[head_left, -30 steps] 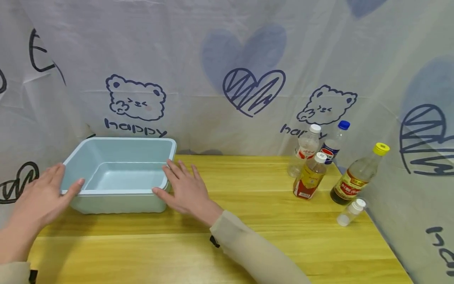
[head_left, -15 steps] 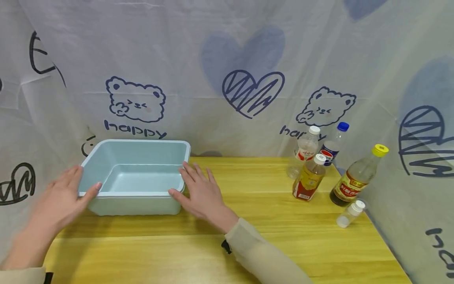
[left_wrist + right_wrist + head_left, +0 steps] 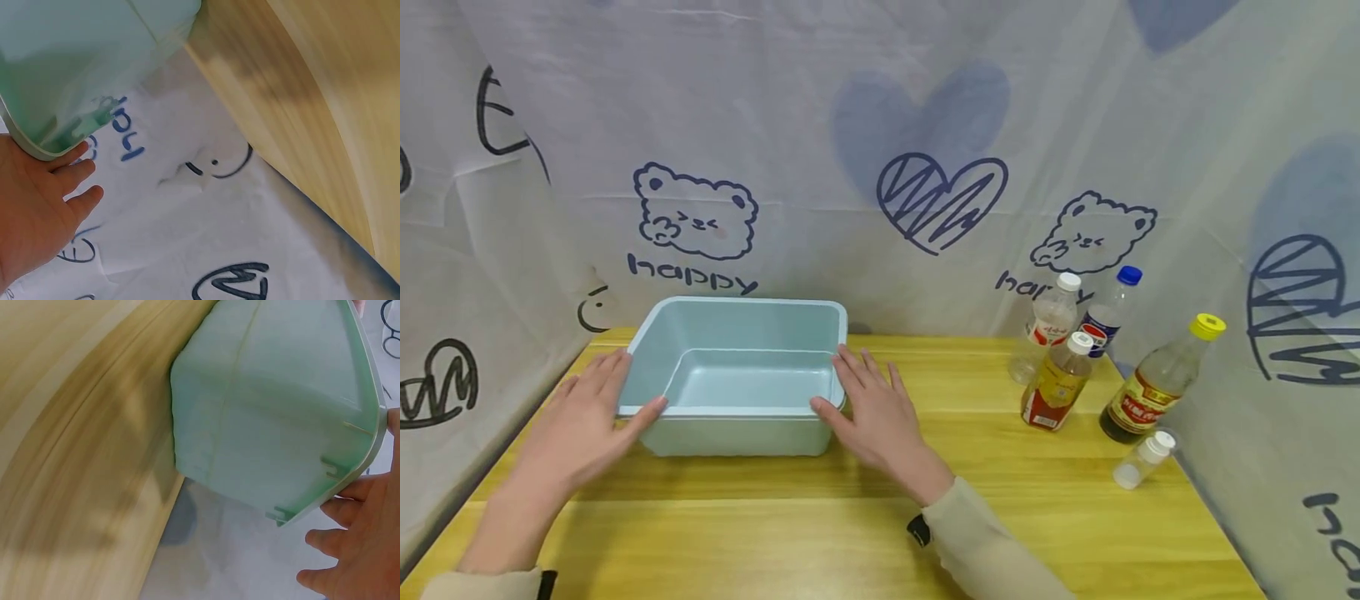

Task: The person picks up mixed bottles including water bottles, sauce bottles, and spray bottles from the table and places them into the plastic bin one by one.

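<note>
A pale blue-green plastic basin (image 3: 737, 433), rectangular and open at the top, stands upright on the left part of the table. At its left side my left hand (image 3: 583, 425) presses with straight fingers, the thumb at the front rim. On the opposite side my right hand (image 3: 880, 417) lies against the right rim near the front corner, thumb towards the front edge. Both wrist views show loosely spread fingers (image 3: 78, 178) at the rim, not curled round it. Nothing is visible inside the basin. The right wrist view shows the basin's outer wall (image 3: 262, 412) above the table.
Several bottles stand at the right: a clear one with a white cap (image 3: 1048, 321), a blue-capped one (image 3: 1103, 321), a yellow-red labelled one (image 3: 1057, 383), and a yellow-capped bottle of dark liquid (image 3: 1153, 387). A small white-capped bottle (image 3: 1144, 460) is nearest. A printed cloth (image 3: 820, 167) hangs behind.
The basin has slid to the right along the table, with both hands moving along at its sides. The bottles have stayed where they were.
</note>
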